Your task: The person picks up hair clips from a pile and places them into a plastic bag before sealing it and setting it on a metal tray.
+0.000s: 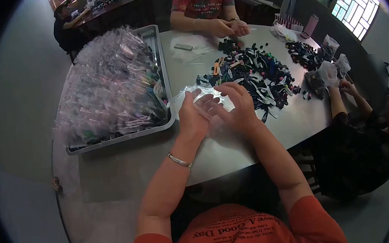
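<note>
My left hand (194, 114) is raised over the near side of the table, fingers curled around a clear plastic bag (204, 112). Facing it, my right hand (239, 108) has its fingers bent and apart, close to the bag; motion blurs its fingertips, and no object shows in it. Just beyond both hands lies a stack of shiny clear bags (224, 101). A wide pile of small dark hair clips (258, 80), with some orange and pink pieces, spreads behind my right hand.
To the left stands a large grey tray (168, 77) heaped with filled clear bags (106, 83). Across the table (216, 154) a person (204, 8) works with both hands. Another person (361, 147) at the right handles a plastic bag (323, 76). A pink bottle (309, 26) stands at the far right.
</note>
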A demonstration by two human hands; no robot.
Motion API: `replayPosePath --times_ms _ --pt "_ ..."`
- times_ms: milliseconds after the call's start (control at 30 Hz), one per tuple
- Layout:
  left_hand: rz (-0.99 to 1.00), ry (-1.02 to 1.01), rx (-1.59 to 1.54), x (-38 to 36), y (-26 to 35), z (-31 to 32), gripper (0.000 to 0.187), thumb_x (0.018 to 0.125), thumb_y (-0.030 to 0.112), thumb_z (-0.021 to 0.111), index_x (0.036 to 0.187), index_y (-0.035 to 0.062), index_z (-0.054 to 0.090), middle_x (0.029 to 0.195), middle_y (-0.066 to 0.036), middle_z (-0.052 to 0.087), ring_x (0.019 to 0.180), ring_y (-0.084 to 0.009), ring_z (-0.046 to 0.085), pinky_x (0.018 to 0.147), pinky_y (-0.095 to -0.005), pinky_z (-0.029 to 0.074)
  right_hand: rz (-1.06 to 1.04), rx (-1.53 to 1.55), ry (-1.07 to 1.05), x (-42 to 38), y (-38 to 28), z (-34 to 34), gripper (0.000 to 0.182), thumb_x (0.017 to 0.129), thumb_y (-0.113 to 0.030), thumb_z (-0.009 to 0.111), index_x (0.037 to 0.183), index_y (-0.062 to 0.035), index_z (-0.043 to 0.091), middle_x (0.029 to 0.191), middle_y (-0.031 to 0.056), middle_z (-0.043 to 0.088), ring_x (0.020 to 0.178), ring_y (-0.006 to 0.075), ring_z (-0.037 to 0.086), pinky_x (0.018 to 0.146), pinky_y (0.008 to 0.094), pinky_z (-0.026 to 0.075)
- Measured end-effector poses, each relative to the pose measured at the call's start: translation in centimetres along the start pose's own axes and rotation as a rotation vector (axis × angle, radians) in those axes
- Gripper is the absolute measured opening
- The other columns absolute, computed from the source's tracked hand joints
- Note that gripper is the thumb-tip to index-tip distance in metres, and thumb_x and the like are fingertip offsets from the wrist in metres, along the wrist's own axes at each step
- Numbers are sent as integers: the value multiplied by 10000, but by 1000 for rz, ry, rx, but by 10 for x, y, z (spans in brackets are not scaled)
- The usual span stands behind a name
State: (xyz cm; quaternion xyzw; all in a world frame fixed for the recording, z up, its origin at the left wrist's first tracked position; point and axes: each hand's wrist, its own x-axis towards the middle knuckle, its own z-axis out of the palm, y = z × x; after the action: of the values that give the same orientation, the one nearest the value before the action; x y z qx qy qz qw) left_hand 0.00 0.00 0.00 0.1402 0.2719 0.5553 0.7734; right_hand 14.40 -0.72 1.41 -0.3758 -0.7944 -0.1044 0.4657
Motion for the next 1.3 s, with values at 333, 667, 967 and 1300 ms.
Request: replayPosePath --times_ms 333,667,967,1300 --pt "-68 -26 -297 4 8 -7 452 965 422 367 1126 1 394 1052 -213 484 980 -352 514 909 -534 441 492 328 -56 -29 7 -49 102 778 -27 662 876 3 662 823 57 639 693 92 600 606 208 482" --pt "-82 -6 -351 5 9 -9 481 968 434 334 1097 -23 408 996 -212 505 927 -333 535 889 -512 464 572 -10 -213 -55 14 -74 162 736 -69 697 892 -28 683 802 55 621 624 123 579 559 245 467" --pt "-66 38 -302 6 10 -9 501 968 449 314 1117 -22 396 1011 -218 501 935 -342 534 878 -513 470 593 -176 -372 -54 14 -40 277 733 -206 693 979 -80 670 900 71 624 726 267 622 694 367 502" --pt "-75 12 -306 1 8 -6 478 971 428 321 1111 -24 390 993 -212 498 918 -339 535 877 -506 472 611 -125 -280 -66 31 -58 222 736 -157 702 930 -53 673 860 95 634 740 247 624 679 334 505"
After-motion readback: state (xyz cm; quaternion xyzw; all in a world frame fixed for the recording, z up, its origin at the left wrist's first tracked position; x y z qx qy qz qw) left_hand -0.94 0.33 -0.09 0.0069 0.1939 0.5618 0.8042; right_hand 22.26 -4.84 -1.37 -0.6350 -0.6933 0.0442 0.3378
